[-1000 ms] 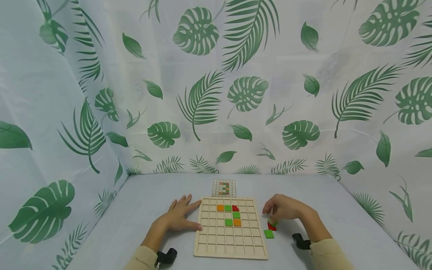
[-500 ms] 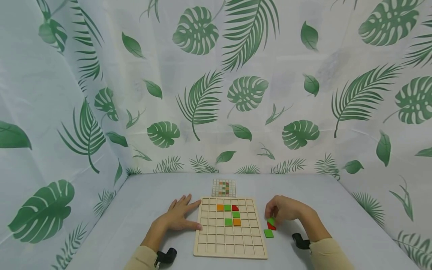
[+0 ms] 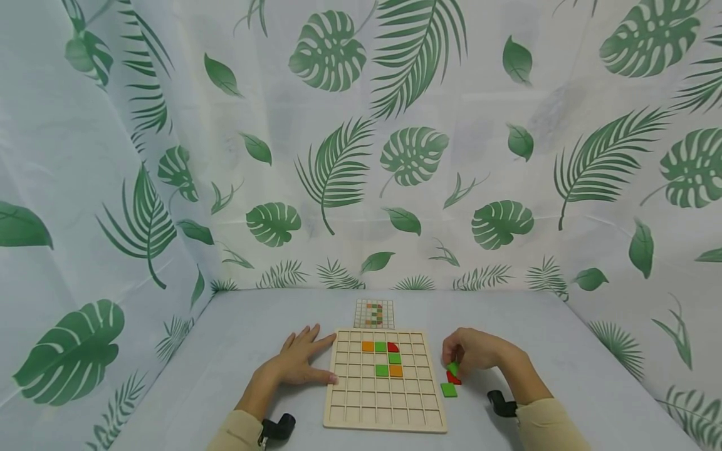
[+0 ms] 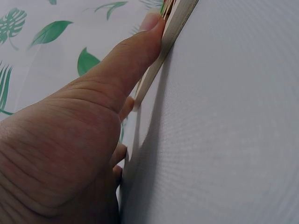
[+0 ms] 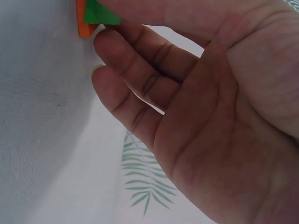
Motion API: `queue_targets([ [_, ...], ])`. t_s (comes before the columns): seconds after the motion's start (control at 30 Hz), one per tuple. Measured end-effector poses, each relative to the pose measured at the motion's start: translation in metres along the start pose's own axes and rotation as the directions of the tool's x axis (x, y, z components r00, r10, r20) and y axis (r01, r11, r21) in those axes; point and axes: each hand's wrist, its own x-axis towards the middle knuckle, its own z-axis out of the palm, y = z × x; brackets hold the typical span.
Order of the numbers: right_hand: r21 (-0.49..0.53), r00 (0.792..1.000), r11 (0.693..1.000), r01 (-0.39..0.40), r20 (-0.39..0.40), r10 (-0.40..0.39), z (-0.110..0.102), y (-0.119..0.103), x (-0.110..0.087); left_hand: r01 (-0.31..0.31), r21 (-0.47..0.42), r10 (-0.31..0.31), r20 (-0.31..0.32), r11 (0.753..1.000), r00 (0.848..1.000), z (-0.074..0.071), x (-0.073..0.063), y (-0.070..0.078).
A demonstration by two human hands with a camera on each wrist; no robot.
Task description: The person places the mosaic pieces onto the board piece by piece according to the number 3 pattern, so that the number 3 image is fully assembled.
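Observation:
My left hand (image 3: 301, 360) lies spread at the left side of a wooden grid board (image 3: 361, 401), thumb and index fingertip at its edge. In the left wrist view the thumb (image 4: 126, 56) presses against the board's rim (image 4: 163, 51). To the right of the board my right hand (image 3: 476, 347) pinches a green square tile (image 3: 454, 368), which is tilted just above a red tile (image 3: 454, 378). The right wrist view shows that green tile (image 5: 100, 13) overlapping an orange piece (image 5: 81, 21), with the other fingers loosely curled. A second green tile (image 3: 449, 390) lies nearby on the table.
Orange (image 3: 368, 346), green (image 3: 380, 346) and red (image 3: 393, 347) tiles sit in the board's upper cells, with several more below them. Behind the board lies a small pattern card (image 3: 361, 313) with a coloured figure. A leaf-printed curtain (image 3: 350, 250) encloses the table.
My right fingers have drawn together around the green tile, and it now sits more tilted over the red one. The left hand and the board have stayed put.

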Motion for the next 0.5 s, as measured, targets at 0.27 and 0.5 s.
queue_targets([
  [0.27,0.016,0.999,0.999,0.049,0.016,-0.050,-0.0026,0.0007,-0.0011,0.009,0.006,-0.009,0.001,1.000,1.000,-0.0003,0.0009,0.0008],
  [0.5,0.029,0.993,0.993,0.111,0.036,-0.112,-0.0065,0.0009,-0.0011,0.008,0.000,-0.008,0.000,1.000,1.000,-0.0001,0.0002,0.0006],
])
